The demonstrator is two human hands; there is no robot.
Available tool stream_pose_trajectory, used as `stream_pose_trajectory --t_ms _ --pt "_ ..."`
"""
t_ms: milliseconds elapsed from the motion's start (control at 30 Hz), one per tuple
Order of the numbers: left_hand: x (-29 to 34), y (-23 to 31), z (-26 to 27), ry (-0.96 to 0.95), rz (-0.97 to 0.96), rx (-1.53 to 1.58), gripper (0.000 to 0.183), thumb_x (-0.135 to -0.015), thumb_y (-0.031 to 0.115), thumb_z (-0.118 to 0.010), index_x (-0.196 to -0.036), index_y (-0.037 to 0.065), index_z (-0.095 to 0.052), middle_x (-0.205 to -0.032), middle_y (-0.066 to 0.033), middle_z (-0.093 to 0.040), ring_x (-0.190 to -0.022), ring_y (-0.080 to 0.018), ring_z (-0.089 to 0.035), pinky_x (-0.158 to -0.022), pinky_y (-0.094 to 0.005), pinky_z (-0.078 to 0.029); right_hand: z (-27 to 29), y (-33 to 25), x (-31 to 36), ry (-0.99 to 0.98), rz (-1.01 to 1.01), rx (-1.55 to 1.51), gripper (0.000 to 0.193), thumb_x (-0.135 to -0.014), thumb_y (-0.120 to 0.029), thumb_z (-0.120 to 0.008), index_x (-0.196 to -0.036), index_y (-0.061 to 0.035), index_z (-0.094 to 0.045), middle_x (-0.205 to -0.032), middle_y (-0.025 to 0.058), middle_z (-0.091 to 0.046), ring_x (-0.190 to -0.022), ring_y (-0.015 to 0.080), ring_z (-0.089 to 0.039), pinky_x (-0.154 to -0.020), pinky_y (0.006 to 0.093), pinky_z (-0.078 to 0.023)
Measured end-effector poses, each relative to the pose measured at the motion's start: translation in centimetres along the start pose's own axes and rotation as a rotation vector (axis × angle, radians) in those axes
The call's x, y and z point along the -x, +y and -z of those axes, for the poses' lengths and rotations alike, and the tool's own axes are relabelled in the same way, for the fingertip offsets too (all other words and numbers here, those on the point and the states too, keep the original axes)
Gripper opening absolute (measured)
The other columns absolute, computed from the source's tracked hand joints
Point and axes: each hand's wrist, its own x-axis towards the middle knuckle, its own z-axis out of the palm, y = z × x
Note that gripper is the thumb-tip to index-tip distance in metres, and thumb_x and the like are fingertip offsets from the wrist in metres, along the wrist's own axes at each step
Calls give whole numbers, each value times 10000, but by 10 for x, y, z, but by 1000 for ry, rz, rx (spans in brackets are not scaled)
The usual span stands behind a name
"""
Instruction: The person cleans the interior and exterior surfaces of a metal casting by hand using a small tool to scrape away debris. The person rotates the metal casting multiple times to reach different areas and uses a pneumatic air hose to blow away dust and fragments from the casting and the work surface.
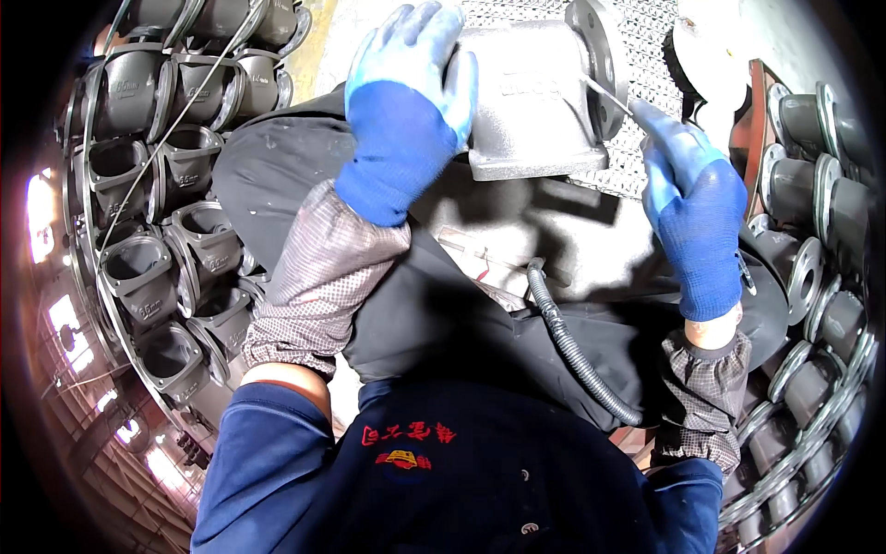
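Bracing my left hand (406,111) clenched over the heavy, rigid grey flanged casting (535,92) on the mesh bench (646,55), I pinch a thin rod (609,92) in my right hand (697,212) at its flange.

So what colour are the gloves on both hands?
Blue gloves, clearest in the head view.

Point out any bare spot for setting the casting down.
Bare mesh surface shows only above and right of the grey casting, which the left hand steadies. Stacked castings crowd the left, flanged castings the right.
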Motion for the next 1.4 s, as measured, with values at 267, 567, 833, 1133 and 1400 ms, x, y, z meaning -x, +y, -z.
stream_pose_trajectory --t_ms 267,567,833,1133,1400 --pt "43 30 -4 -243 51 -254 748 -747 488 -579 -1284 -11 -430 -1341 -236 -394 -1273 -377 -331 -1071 -474 -198 2 15 0 189 37 -124 314 -793 -38 -561 -1096 -99 -612 -903 148 -649 -783 267 -646 -705 329 -506" --pt "54 81 -7 -455 -316 224 664 -812 518 -506 -1334 118 -413 -1341 -168 -416 -1204 -362 -429 -1001 -472 -335 3 15 0 233 43 -153 293 -805 -49 -543 -1084 -101 -617 -901 145 -650 -802 261 -649 -715 330 -504" --pt "74 46 16 -123 49 131 448 -764 144 -642 -1165 -15 -521 -1107 -225 -566 -1008 -362 -564 -886 -407 -446 8 14 0 286 57 -187 302 -808 -30 -546 -1096 -96 -609 -920 139 -652 -814 248 -651 -725 310 -500" --pt "39 -31 27 -34 1079 1075 354 -922 406 -464 -997 72 -555 -809 -36 -598 -560 -67 -482 -500 -197 -377 7 24 2 326 -40 -585 327 -837 6 -523 -1153 -49 -587 -894 92 -660 -714 109 -614 -632 227 -487" --pt "39 -64 -41 -87 984 1521 348 -885 392 -539 -1017 74 -587 -821 -68 -611 -645 -184 -579 -533 -309 -478 8 24 0 386 -116 -680 310 -863 -17 -496 -1163 -36 -572 -825 53 -649 -614 41 -524 -562 188 -442"
